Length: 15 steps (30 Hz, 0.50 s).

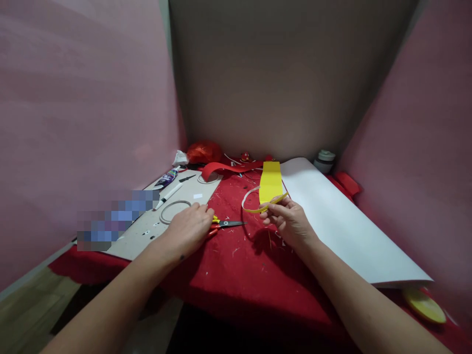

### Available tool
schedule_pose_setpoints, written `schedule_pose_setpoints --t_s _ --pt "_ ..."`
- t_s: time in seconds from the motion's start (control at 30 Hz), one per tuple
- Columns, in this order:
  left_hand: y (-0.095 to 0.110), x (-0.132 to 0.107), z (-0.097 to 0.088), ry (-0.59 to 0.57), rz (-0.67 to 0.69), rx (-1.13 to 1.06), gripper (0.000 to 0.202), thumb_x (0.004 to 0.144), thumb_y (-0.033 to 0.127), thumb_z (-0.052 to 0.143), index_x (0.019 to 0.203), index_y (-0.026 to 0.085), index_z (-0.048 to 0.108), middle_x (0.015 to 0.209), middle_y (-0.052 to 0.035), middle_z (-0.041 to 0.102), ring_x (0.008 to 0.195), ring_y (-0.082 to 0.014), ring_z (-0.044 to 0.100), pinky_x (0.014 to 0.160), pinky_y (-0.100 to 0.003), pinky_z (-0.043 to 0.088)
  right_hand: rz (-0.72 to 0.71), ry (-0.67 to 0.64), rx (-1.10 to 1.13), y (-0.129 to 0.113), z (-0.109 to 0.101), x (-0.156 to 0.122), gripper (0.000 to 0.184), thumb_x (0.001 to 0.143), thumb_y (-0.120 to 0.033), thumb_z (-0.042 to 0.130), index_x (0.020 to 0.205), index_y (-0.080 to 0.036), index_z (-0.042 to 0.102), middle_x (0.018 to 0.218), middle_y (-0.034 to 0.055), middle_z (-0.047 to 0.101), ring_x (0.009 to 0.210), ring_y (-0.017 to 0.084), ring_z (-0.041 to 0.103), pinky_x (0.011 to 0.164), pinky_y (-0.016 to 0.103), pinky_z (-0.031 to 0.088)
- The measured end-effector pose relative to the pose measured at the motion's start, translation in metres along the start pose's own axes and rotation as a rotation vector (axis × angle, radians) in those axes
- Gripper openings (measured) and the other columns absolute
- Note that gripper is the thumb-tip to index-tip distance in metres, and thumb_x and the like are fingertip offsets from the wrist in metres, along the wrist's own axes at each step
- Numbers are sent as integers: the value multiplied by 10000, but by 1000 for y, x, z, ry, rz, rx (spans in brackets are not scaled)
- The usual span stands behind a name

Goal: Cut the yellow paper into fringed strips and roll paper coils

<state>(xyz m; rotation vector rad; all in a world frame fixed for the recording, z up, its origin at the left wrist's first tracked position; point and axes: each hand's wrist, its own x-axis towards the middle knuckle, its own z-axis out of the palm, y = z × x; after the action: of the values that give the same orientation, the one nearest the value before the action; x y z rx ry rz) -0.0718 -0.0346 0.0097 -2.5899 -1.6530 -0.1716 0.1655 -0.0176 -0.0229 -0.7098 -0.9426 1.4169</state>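
My left hand (191,223) is closed round the handles of a pair of scissors (230,223). Their dark blades point right over the red cloth, and parts of the red and yellow handles show beside my fingers. Between the thumb and fingers of my right hand (289,221) is a narrow yellow paper strip (254,211), pinched near one end. It curls up to the left, where its pale side shows. Just behind my right hand lies a wider piece of yellow paper (271,182).
A grey board (136,243) carries a ring (162,216), a white marker (167,196) and a tube (167,177). Large white paper (339,231) lies right. Behind are a red paper strip (232,168), a red plastic bag (204,151) and a jar (324,161). Scraps litter the red cloth (236,275).
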Motion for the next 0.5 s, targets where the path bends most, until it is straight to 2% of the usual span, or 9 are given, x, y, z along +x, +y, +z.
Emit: schedule_pose_setpoints --t_s 0.07,0.13,0.2,0.23,0.27,0.33,0.4,0.5 --pt "10 8 3 56 54 -122 191 839 238 467 968 157 582 923 -101 610 824 -209 572 701 -309 446 4 -30 16 1 -1 0 163 648 -144 731 727 -158 589 722 51 698 560 162 652 500 252 502" --pt "22 22 9 104 131 -337 303 836 263 504 1128 190 537 1030 -73 597 860 -176 578 767 -303 462 8 -57 32 1 -1 -1 166 652 -142 732 733 -163 589 741 52 707 552 160 652 488 246 498" --pt "32 40 18 109 197 -494 295 809 244 552 1100 204 575 1002 -46 609 849 -155 585 768 -280 477 8 -100 45 1 -2 -1 170 654 -146 736 740 -165 591 760 52 713 549 158 653 477 239 493" --pt "35 50 22 139 209 -521 197 817 197 527 989 188 624 946 -40 617 826 -145 589 765 -271 480 11 -128 49 1 -2 -1 170 657 -149 736 745 -167 592 773 52 715 552 157 654 476 237 494" --pt "38 59 26 190 212 -516 153 826 158 501 879 165 644 909 -44 620 816 -140 594 770 -269 484 16 -158 51 0 -2 -1 168 664 -155 735 748 -168 591 777 50 715 556 156 655 477 236 496" --pt "39 74 31 339 201 -451 199 832 89 452 814 144 642 990 -75 618 883 -155 605 801 -286 492 36 -212 45 0 -3 -2 165 683 -174 733 748 -170 582 768 46 713 567 159 660 486 240 502" --pt "37 84 33 463 209 -353 227 831 52 423 861 128 635 1184 -125 559 1035 -192 583 876 -321 486 58 -251 35 2 -4 -1 161 707 -204 726 752 -169 575 755 46 709 588 163 667 513 251 514" --pt "33 92 36 534 244 -231 243 831 39 420 958 93 620 1352 -186 432 1196 -236 499 983 -349 439 73 -266 26 6 -5 0 161 734 -245 715 760 -157 582 752 61 706 625 169 677 570 270 530"
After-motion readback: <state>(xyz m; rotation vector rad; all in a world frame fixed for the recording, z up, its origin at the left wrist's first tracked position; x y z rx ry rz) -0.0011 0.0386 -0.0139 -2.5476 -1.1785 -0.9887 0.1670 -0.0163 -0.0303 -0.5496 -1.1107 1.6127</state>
